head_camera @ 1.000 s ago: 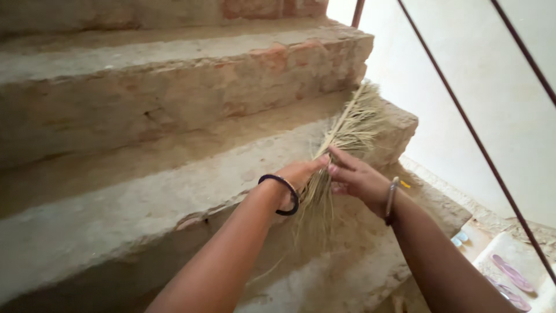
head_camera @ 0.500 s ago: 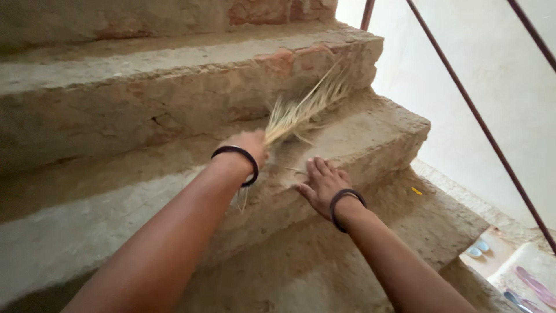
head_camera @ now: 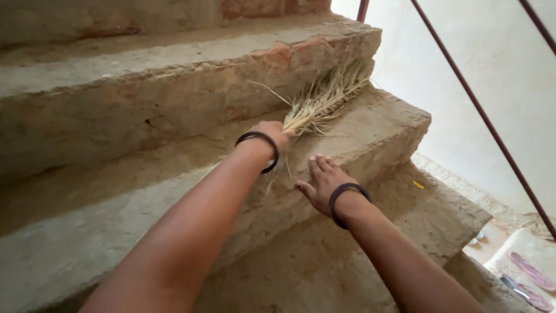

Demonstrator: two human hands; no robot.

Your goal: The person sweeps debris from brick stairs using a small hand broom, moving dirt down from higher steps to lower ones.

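A pale straw hand broom [head_camera: 321, 104] lies slanted on the rough concrete step [head_camera: 370, 124], bristles splayed against the riser.

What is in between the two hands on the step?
Only bare dusty step and a few loose straws lie between the left hand, gripping the straw broom, and the right hand, head view.

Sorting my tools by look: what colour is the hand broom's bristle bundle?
Pale straw-yellow, the broom; the head view shows it.

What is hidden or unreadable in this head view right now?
- Left hand fingers: behind its knuckles, so the grip on the straw broom is unseen.
- Right hand palm: flat against the step.
- Sandals: cut by the frame edge.
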